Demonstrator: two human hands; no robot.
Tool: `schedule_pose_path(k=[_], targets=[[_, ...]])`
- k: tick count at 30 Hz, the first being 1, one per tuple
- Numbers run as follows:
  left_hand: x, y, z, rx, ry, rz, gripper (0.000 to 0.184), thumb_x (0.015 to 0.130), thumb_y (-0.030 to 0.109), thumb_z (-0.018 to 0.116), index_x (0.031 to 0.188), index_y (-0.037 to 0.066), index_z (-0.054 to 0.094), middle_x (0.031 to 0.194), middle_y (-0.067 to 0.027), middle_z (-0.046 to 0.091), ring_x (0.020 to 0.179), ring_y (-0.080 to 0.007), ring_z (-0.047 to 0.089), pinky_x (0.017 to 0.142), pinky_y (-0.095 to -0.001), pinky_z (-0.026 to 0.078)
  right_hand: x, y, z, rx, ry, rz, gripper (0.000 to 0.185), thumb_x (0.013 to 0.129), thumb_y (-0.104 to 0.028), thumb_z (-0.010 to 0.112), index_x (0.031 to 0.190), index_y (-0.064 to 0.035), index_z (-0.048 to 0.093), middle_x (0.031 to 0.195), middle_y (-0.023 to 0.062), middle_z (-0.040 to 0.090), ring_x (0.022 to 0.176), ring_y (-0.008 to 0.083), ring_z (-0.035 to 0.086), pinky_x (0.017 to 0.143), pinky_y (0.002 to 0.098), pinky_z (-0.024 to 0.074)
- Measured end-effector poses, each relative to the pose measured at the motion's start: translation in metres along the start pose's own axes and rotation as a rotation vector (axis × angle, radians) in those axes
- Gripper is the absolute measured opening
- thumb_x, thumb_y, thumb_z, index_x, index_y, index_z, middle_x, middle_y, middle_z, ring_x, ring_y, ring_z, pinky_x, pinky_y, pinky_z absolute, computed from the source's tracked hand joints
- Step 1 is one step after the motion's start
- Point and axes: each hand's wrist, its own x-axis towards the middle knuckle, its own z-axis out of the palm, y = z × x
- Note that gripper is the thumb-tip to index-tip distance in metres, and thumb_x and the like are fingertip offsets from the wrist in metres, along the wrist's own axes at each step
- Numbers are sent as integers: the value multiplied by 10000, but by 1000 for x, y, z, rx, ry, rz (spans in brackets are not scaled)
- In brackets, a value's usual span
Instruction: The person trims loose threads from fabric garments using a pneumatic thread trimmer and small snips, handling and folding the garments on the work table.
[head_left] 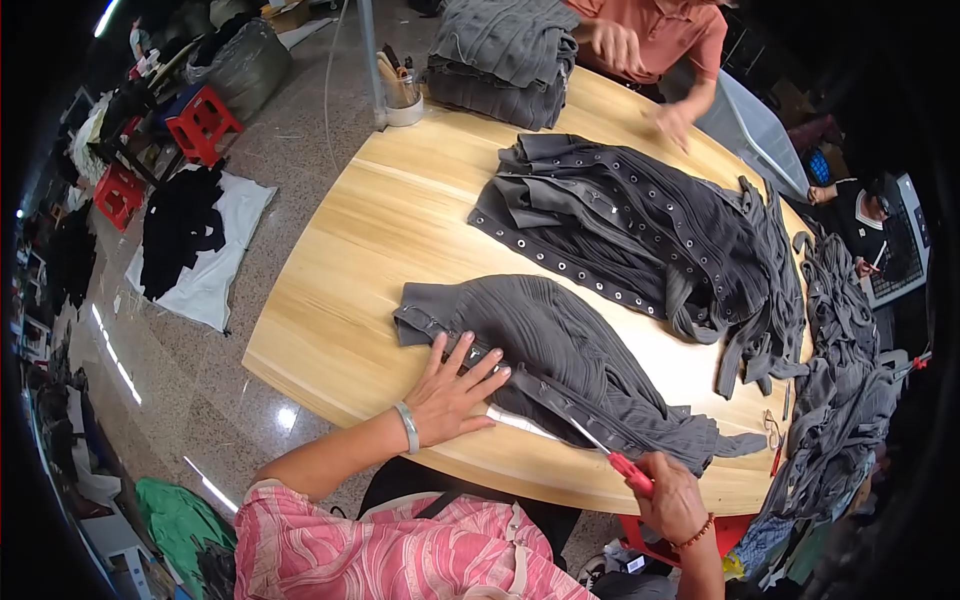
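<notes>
A dark grey ribbed garment point(560, 335) lies on the wooden table point(340, 270) in front of me, its edge lined with small metal fittings. My left hand point(455, 392) is spread flat on the garment's near left edge, fingers apart. In my right hand point(672, 500) is a red-handled tool point(630, 472) with a thin metal shaft, whose tip is over or on the garment's near edge. Beyond lies a second dark garment point(650, 220) with rows of metal eyelets.
Folded grey garments point(500, 60) are stacked at the far edge beside a tool cup point(403, 100). A co-worker's hands point(672, 122) are across the table. More grey garments point(845, 350) hang at the right. Red scissors point(776, 445) lie near the right edge.
</notes>
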Motion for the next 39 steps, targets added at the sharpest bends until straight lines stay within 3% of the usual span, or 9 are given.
schedule_pose_path(k=[2,3,12,16,19,23,29,36,39], targets=[[0,-1,-1,19,-20,-30,788,848,536,653,1497,175,389,1604,-95,252,1481,-450,70,1136,-689,44,15,-12,3,95,-118,69,238,860,-141,674,1026,-28,547,848,172,671,825,371,649,737,455,506],[0,-3,0,-5,-43,-37,793,854,554,634,1503,178,379,1607,-86,246,1478,-465,54,1127,-702,29,26,-16,6,78,-105,-22,256,892,-182,667,1046,-30,530,807,179,676,764,378,671,671,473,513],[1,-3,-8,45,-151,-57,779,851,609,600,1484,206,390,1603,-83,239,1440,-541,87,1092,-746,41,136,-78,25,79,-49,-215,248,915,-206,626,1046,-30,510,715,220,650,676,414,650,611,507,496],[4,-5,-9,33,-138,-34,771,854,607,598,1464,171,416,1590,-108,264,1442,-521,126,1102,-731,63,118,-62,4,-27,-114,-215,243,943,-224,574,1022,-15,480,655,224,635,642,425,647,602,508,506],[4,-7,-7,82,-80,22,753,871,605,574,1424,103,478,1571,-139,305,1463,-436,170,1146,-662,66,75,-40,-9,-59,-225,-45,298,926,-293,620,1087,-61,524,697,199,653,678,417,650,628,524,486],[15,2,-18,62,-70,75,735,862,520,627,1408,51,480,1504,-169,402,1448,-392,241,1169,-602,128,22,-29,-17,-7,-231,37,263,928,-255,608,1080,-59,520,688,199,654,671,397,660,623,499,499],[50,40,-18,-230,92,317,649,779,114,723,1375,-1,494,1422,-168,499,1294,-358,480,1071,-439,407,-19,-9,-3,104,-130,83,273,893,-231,668,1075,-68,547,713,151,657,670,362,661,610,458,499],[69,53,7,-212,-55,396,491,805,87,693,1269,-21,573,1444,-151,492,1287,-334,493,1060,-440,406,-58,15,-2,105,-115,201,249,890,-207,651,1064,-69,538,713,174,652,689,375,664,627,478,500],[84,54,6,-243,8,392,350,808,63,682,1152,5,644,1309,-130,603,1202,-305,554,1031,-440,420,-67,20,-1,176,-51,221,233,880,-186,646,1049,-68,537,750,180,654,709,379,664,636,488,505]])
